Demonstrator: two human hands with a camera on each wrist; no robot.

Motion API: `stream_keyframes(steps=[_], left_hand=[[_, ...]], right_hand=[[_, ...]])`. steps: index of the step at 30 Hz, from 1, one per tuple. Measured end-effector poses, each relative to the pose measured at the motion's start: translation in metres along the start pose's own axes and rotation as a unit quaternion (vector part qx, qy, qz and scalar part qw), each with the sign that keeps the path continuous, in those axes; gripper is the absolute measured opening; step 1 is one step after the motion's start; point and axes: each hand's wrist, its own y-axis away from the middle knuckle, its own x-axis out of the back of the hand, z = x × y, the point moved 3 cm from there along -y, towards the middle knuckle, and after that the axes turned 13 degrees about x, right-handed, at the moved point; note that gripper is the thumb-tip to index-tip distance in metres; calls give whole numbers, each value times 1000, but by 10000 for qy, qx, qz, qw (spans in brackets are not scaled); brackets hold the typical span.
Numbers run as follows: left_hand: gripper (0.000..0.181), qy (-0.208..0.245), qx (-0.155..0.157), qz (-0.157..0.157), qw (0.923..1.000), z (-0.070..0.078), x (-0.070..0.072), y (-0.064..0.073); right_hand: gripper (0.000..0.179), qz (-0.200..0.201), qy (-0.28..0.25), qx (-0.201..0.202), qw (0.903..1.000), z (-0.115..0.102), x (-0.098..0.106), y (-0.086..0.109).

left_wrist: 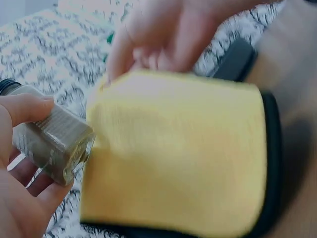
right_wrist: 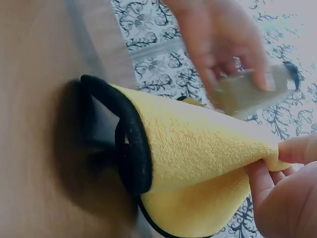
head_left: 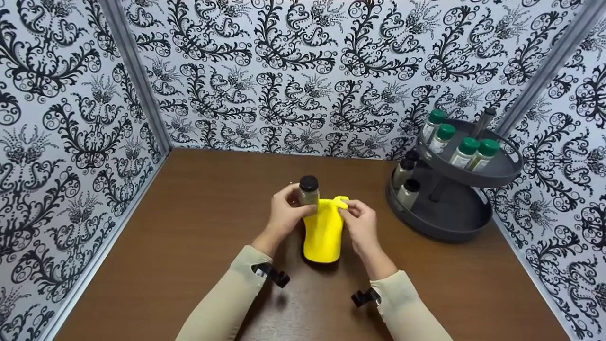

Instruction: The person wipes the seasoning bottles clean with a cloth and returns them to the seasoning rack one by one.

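Note:
My left hand (head_left: 285, 211) grips a small glass spice jar (head_left: 309, 190) with a black lid, fingers on one side and thumb on the other. In the left wrist view the jar (left_wrist: 54, 136) is tilted and its contents look greyish. My right hand (head_left: 362, 225) pinches the top edge of a yellow cloth (head_left: 323, 237) with dark edging. The cloth hangs down above the table, folded over on itself in the right wrist view, where its nap (right_wrist: 198, 134) shows. Jar and cloth are close together; whether they touch, I cannot tell.
A dark two-tier round rack (head_left: 440, 222) stands on the brown table (head_left: 213, 199) at the right. Several green-lidded jars (head_left: 442, 137) sit on its upper tier, black-lidded jars (head_left: 408, 193) on the lower. Patterned walls (head_left: 303, 76) enclose the table's back and sides.

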Motion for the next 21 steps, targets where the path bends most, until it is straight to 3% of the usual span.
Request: stream_keyframes(steps=[7, 13, 21], left_hand=[[46, -621, 93, 177, 9979, -33, 10, -11], [44, -942, 352, 306, 9945, -57, 16, -18], [41, -951, 485, 377, 9936, -74, 17, -22]], right_hand=[[12, 523, -428, 134, 9976, -7, 15, -9], [11, 847, -733, 236, 9934, -13, 24, -17], [14, 1001, -780, 399, 9911, -15, 28, -21]])
